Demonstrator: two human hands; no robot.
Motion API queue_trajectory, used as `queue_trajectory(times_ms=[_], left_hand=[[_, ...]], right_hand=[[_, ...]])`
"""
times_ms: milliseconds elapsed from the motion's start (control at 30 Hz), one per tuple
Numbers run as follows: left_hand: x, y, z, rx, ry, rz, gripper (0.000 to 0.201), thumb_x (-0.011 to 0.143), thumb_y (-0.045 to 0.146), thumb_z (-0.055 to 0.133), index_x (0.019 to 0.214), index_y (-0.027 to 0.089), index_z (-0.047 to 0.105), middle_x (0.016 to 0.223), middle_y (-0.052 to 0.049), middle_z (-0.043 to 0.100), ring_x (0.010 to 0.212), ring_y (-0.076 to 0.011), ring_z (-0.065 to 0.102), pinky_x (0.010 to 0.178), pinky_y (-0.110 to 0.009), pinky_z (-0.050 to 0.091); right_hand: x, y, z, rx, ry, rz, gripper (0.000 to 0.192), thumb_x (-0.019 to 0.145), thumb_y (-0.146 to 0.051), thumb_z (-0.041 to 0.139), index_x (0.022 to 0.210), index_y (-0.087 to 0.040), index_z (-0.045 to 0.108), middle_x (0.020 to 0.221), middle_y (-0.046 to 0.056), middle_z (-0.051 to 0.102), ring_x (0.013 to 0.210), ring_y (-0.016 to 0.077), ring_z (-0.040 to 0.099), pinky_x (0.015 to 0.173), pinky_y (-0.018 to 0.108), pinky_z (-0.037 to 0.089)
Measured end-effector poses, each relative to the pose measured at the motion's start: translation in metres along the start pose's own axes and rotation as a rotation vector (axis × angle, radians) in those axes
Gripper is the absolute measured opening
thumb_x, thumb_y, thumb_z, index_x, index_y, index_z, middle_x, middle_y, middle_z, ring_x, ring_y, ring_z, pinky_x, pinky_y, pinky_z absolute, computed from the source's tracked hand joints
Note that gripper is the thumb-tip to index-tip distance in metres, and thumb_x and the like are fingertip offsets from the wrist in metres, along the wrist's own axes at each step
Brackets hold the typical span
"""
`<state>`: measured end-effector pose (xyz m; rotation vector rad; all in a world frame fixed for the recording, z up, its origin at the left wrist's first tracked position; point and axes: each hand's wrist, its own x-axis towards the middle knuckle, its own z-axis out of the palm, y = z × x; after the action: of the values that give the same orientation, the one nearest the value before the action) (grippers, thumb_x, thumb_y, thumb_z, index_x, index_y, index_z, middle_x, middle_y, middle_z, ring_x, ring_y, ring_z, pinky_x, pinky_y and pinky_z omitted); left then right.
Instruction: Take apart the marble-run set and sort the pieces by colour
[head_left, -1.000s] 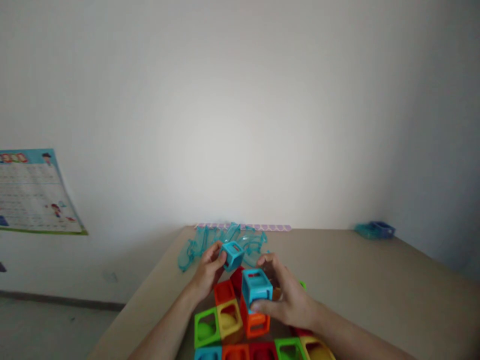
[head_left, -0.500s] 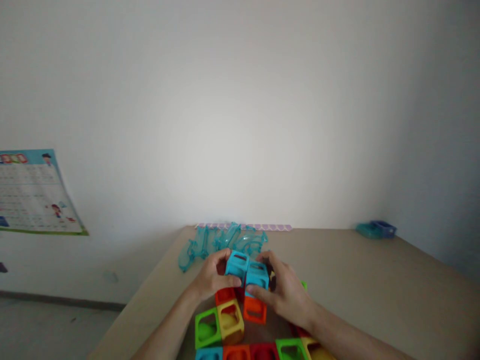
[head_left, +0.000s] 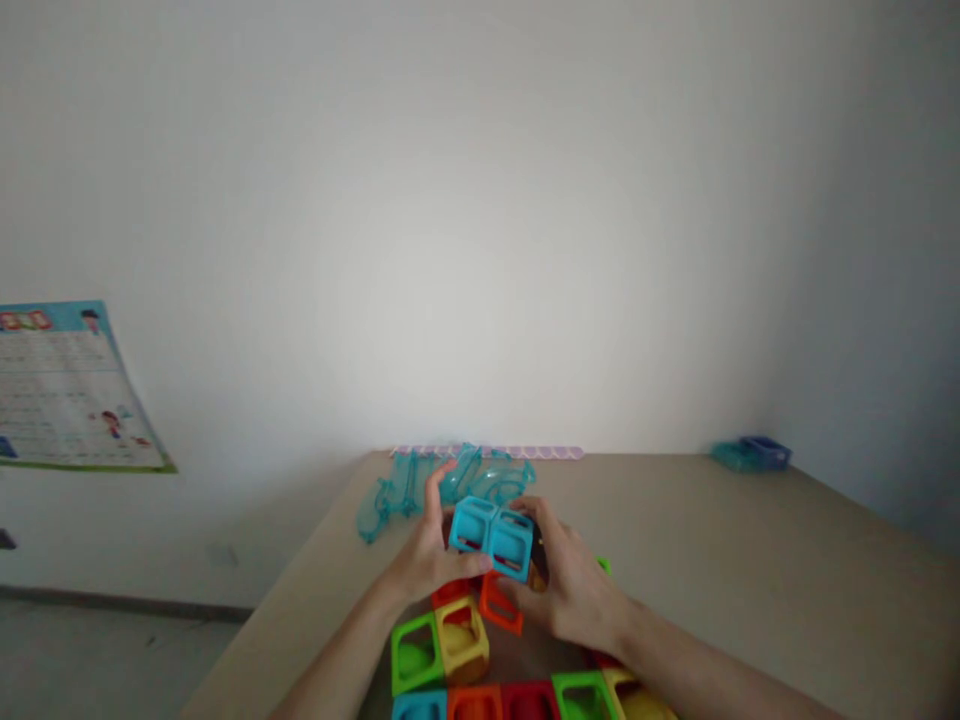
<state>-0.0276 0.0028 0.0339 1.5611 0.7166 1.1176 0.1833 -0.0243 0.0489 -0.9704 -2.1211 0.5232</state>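
Two blue hollow cubes sit side by side above the coloured block pile. My left hand [head_left: 424, 555] grips the left blue cube [head_left: 472, 524]. My right hand [head_left: 574, 590] grips the right blue cube [head_left: 512, 544], which has an orange cube [head_left: 499, 603] hanging under it, tilted. The two blue cubes touch each other. Below lie a green cube [head_left: 414, 655], a yellow cube [head_left: 461, 637] and a row of blue, orange, red, green and yellow cubes at the bottom edge.
The beige table [head_left: 712, 570] meets a white wall. Clear turquoise plastic pieces [head_left: 420, 485] lie at the far edge behind my hands. A small blue container [head_left: 750, 455] stands at the far right. A poster [head_left: 67, 390] hangs on the left wall.
My left hand brought its blue cube down against the blue cube in my right hand. The joined pair, with the orange cube, has lifted and tilted slightly.
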Motion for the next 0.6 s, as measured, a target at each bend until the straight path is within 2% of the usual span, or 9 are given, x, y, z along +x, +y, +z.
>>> queue_trajectory(times_ms=[100, 200, 300, 367, 433, 600], left_hand=[[0.002, 0.002, -0.002, 0.044, -0.038, -0.011, 0.067, 0.062, 0.029, 0.08, 0.12, 0.021, 0.048, 0.094, -0.005, 0.063, 0.079, -0.0199, 0.06, 0.069, -0.028, 0.046], [0.005, 0.001, -0.007, 0.064, -0.039, -0.013, 0.056, 0.058, 0.029, 0.082, 0.107, 0.019, 0.057, 0.082, -0.001, 0.06, 0.07, -0.0149, 0.054, 0.062, -0.023, 0.042], [0.006, -0.004, -0.012, 0.019, -0.016, -0.003, 0.052, 0.055, 0.029, 0.082, 0.101, 0.018, 0.058, 0.075, 0.002, 0.056, 0.065, -0.0116, 0.049, 0.057, -0.021, 0.038], [0.005, -0.009, -0.015, -0.038, 0.035, -0.002, 0.052, 0.055, 0.029, 0.082, 0.1, 0.018, 0.058, 0.076, 0.002, 0.056, 0.066, -0.0116, 0.05, 0.058, -0.021, 0.038], [0.004, -0.015, -0.016, -0.121, 0.087, -0.011, 0.055, 0.055, 0.029, 0.083, 0.102, 0.019, 0.057, 0.08, 0.002, 0.058, 0.068, -0.0129, 0.052, 0.06, -0.022, 0.04], [0.002, -0.021, -0.014, -0.386, 0.123, -0.046, 0.057, 0.054, 0.028, 0.083, 0.105, 0.021, 0.058, 0.079, 0.001, 0.062, 0.066, -0.0142, 0.058, 0.061, -0.026, 0.045]], right_hand=[[0.0, 0.002, 0.0, 0.021, 0.013, 0.006, 0.07, 0.071, -0.021, 0.066, 0.127, -0.023, 0.026, 0.103, 0.006, 0.056, 0.083, 0.0203, 0.058, 0.07, 0.031, 0.045], [-0.001, 0.006, 0.0, 0.045, 0.008, -0.018, 0.082, 0.069, -0.018, 0.067, 0.135, -0.024, 0.018, 0.113, 0.009, 0.052, 0.083, 0.0192, 0.058, 0.071, 0.031, 0.045], [-0.002, 0.009, 0.0, 0.034, -0.056, -0.039, 0.087, 0.07, -0.014, 0.063, 0.14, -0.022, 0.013, 0.099, 0.005, 0.056, 0.072, 0.0162, 0.057, 0.064, 0.029, 0.043], [-0.002, 0.008, -0.001, 0.004, -0.093, -0.045, 0.085, 0.071, -0.011, 0.059, 0.141, -0.02, 0.011, 0.081, 0.0, 0.056, 0.064, 0.0149, 0.053, 0.059, 0.027, 0.04], [-0.002, 0.006, 0.0, -0.022, -0.098, -0.055, 0.085, 0.072, -0.009, 0.055, 0.142, -0.02, 0.009, 0.073, -0.003, 0.053, 0.059, 0.0143, 0.05, 0.056, 0.026, 0.037], [-0.003, 0.002, 0.003, -0.024, -0.126, -0.099, 0.091, 0.07, -0.009, 0.054, 0.143, -0.021, 0.002, 0.085, -0.001, 0.06, 0.059, 0.0134, 0.052, 0.055, 0.025, 0.037]])
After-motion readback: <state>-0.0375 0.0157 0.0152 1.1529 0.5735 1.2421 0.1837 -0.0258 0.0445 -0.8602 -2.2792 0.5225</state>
